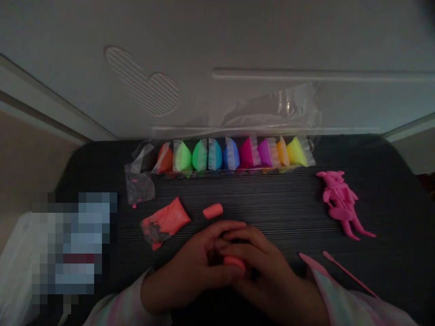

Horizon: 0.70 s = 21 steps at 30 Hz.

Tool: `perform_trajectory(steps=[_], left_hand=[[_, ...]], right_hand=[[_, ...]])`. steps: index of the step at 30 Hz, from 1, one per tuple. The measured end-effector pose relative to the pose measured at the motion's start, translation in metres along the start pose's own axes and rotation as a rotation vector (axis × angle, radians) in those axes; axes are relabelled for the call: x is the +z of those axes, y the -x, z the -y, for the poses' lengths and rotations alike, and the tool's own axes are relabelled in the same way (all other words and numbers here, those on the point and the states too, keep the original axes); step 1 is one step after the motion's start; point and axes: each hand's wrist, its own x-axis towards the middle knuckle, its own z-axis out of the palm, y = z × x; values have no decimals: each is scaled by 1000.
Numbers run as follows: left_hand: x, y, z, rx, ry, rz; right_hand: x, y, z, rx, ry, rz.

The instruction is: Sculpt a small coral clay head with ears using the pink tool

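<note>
A lump of coral-orange modelling clay (234, 262) sits between my two hands at the near middle of the table. My left hand (199, 262) is closed on it, with the thumb along its near side. From the right, my right hand (272, 267) curls its fingers around the same lump, and part of the clay is hidden. Just beyond the fingers lies a short coral clay roll (213, 211). To its left rests an opened clear packet of coral clay (171, 219).
Several packets of coloured clay (207, 155) stand in a clear tray along the back. A pink clay animal figure (340, 201) lies at right, near a pink stick tool (353, 275) and a pink flat tool (314, 264). An emptied packet (140, 186) lies left. Behind rises a white panel (204, 40).
</note>
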Motion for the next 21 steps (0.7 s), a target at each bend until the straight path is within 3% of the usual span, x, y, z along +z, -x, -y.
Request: perform_trajectory(steps=[12,21], left_hand=[[-7,-2,2,41,-13,19],[-5,-2,8,193,-105,-143]], right_hand=[[1,1,2,9,-36,-62],[2,2,-1,-12,-47,-110]])
